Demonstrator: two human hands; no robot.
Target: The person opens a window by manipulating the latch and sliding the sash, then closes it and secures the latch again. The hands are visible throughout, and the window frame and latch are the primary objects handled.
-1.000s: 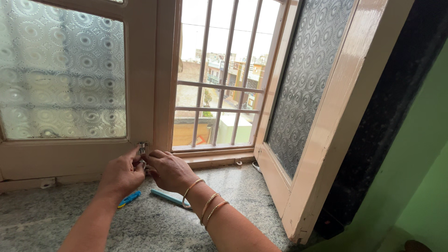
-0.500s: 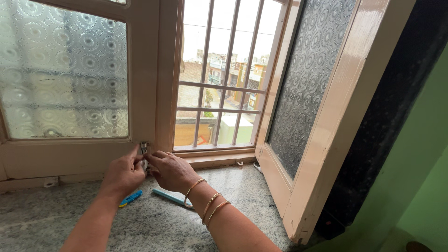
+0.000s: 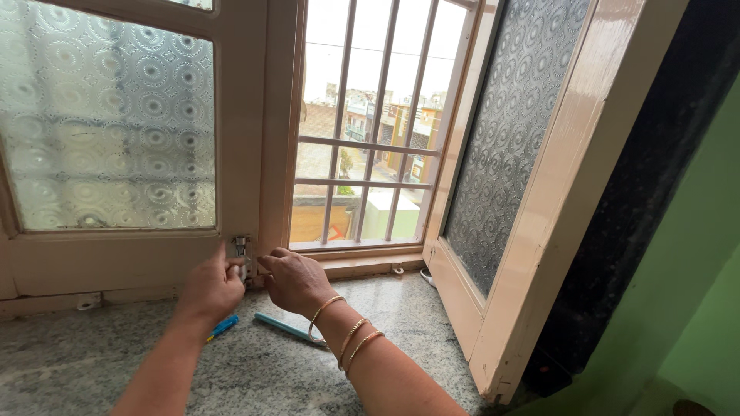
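Both hands meet at the metal tower bolt (image 3: 241, 254) on the bottom rail of the shut window sash (image 3: 116, 254), at about 7 o'clock in the view. The left hand (image 3: 210, 286) has its fingers pinched on the bolt; the right hand (image 3: 294, 279) is curled just beside it, whether gripping I cannot tell. On the granite worktop (image 3: 85, 362) a blue tool (image 3: 222, 327) and a teal tool (image 3: 287, 329) lie beneath the wrists. A stiff bolt could slip and nip a fingertip
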